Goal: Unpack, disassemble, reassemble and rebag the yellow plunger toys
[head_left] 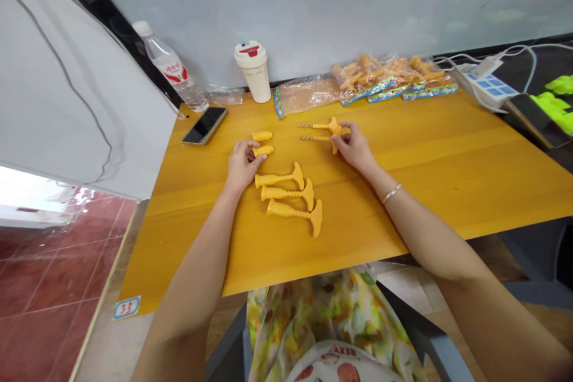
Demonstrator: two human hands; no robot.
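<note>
My left hand (242, 166) pinches a yellow plastic sheath (264, 150) by its wide end, low over the table. A second yellow sheath (262, 136) lies just beyond it. Across from them, my right hand (353, 146) grips the T-shaped handle of a yellow corkscrew (319, 138), its bare metal spiral pointing left toward the sheaths. Another bare corkscrew (323, 126) lies parallel on its far side, close to my fingers. Nearer to me are three sheathed corkscrews, the far one (280, 178), the middle one (287, 193) and the near one (294, 212), with handles to the right.
On the wooden table (380, 215), a phone (205, 125), a water bottle (172, 71) and a lidded cup (253, 74) stand or lie at the back left. Bagged yellow corkscrews (380, 77) line the back. A power strip (490, 85) with cables sits at the right.
</note>
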